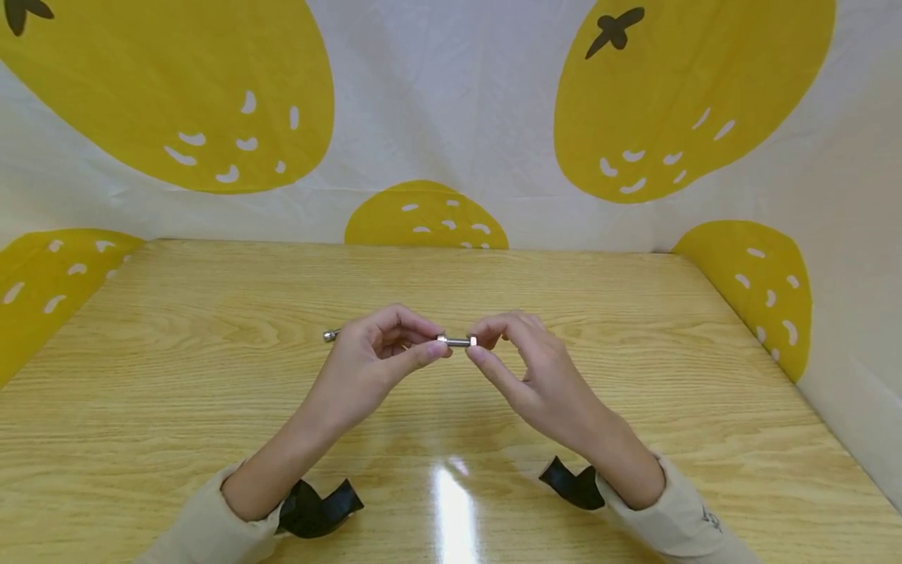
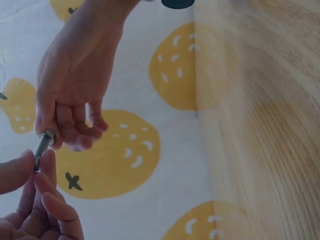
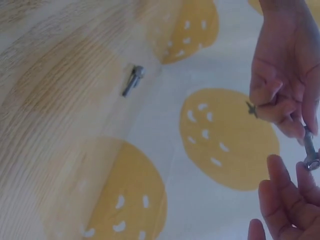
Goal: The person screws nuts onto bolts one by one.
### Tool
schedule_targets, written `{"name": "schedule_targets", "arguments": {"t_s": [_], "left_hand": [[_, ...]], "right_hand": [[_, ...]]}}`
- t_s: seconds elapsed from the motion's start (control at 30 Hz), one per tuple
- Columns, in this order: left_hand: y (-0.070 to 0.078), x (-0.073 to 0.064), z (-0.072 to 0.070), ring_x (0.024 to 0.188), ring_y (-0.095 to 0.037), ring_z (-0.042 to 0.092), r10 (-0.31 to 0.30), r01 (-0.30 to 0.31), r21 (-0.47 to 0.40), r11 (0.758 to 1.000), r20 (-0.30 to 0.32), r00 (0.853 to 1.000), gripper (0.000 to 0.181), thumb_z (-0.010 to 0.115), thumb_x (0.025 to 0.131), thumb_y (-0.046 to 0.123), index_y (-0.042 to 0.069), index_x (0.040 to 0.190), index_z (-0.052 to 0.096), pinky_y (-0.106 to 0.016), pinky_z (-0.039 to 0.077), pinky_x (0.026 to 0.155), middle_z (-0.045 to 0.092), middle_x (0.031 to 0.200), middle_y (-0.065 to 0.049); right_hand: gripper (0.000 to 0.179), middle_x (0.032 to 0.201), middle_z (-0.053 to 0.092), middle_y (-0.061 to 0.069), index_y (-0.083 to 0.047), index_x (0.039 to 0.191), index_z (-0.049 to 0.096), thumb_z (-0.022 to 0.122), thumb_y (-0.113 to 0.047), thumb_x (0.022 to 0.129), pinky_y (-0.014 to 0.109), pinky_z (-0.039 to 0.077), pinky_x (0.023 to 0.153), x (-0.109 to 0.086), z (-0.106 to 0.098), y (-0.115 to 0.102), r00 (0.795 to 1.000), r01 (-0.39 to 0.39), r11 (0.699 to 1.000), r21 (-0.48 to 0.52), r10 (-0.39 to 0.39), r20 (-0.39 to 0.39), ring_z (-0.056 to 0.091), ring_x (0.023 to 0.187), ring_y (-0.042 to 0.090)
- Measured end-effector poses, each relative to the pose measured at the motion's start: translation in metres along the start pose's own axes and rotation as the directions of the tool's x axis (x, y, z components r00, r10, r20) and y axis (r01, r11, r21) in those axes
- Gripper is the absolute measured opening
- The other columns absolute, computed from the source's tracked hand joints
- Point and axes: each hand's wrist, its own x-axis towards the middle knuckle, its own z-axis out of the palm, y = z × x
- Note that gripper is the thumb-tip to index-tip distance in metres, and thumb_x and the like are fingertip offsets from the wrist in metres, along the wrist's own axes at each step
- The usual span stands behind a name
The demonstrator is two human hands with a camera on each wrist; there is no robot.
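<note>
Over the table, in the head view, my left hand pinches one end of a short metal bolt between thumb and fingers. A silvery nut sits at the bolt's right end, where the thumb and forefinger of my right hand pinch it. The bolt lies about level between the two hands. In the left wrist view the threaded shank shows between the fingertips. The right wrist view shows the ring-like face of the nut close to the right fingers. Fingers hide part of the bolt's left end.
Another metal bolt lies on the wooden table, partly hidden behind my left hand in the head view; the right wrist view shows this bolt near the table's edge. A white cloth with yellow fruit prints hangs behind the table.
</note>
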Motion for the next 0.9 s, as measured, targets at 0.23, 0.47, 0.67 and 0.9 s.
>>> {"name": "schedule_targets", "arguments": {"t_s": [0.23,0.47,0.67,0.9], "left_hand": [[0.0005,-0.0011,0.0030,0.076,-0.018,0.064,0.003,-0.003,0.005,1.000,0.008,1.000,0.017,0.069,0.084,0.017,0.007,0.098,0.064,-0.025,0.052,0.065,0.069,0.091,-0.006],[-0.0002,-0.0008,0.0027,0.076,-0.018,0.063,0.002,-0.002,0.020,1.000,0.002,1.000,0.017,0.068,0.085,0.018,0.007,0.098,0.064,-0.025,0.051,0.065,0.070,0.092,-0.006],[-0.0003,-0.0004,0.0005,0.080,-0.019,0.065,-0.003,0.003,0.019,1.000,-0.004,1.000,0.018,0.067,0.086,0.019,0.007,0.099,0.063,-0.026,0.052,0.069,0.069,0.094,-0.006],[0.0008,-0.0005,0.0006,0.080,-0.018,0.065,0.003,-0.003,0.005,1.000,0.000,1.000,0.018,0.068,0.086,0.018,0.006,0.099,0.063,-0.027,0.053,0.069,0.068,0.094,-0.007]], "right_hand": [[0.024,0.085,0.063,-0.005,-0.012,0.086,0.062,0.044,-0.021,0.100,0.032,0.040,0.078,-0.0001,0.0027,-0.0016,0.996,-0.081,0.997,-0.012,0.081,0.031,0.051,0.084,0.011],[0.019,0.092,0.062,-0.006,-0.012,0.102,0.063,0.053,-0.027,0.095,0.031,0.042,0.079,0.0001,-0.0035,-0.0019,0.994,-0.105,0.994,0.018,0.104,0.046,0.052,0.088,0.009],[0.035,0.098,0.061,0.002,-0.006,0.110,0.056,0.072,-0.005,0.080,0.028,0.046,0.080,0.0017,-0.0036,0.0002,0.998,0.062,0.998,0.028,-0.062,-0.016,0.054,0.092,0.012],[0.026,0.095,0.060,0.000,-0.006,0.103,0.057,0.070,-0.002,0.080,0.028,0.045,0.079,0.0020,-0.0013,0.0016,0.994,0.098,0.995,0.018,-0.097,-0.041,0.052,0.090,0.013]]}}
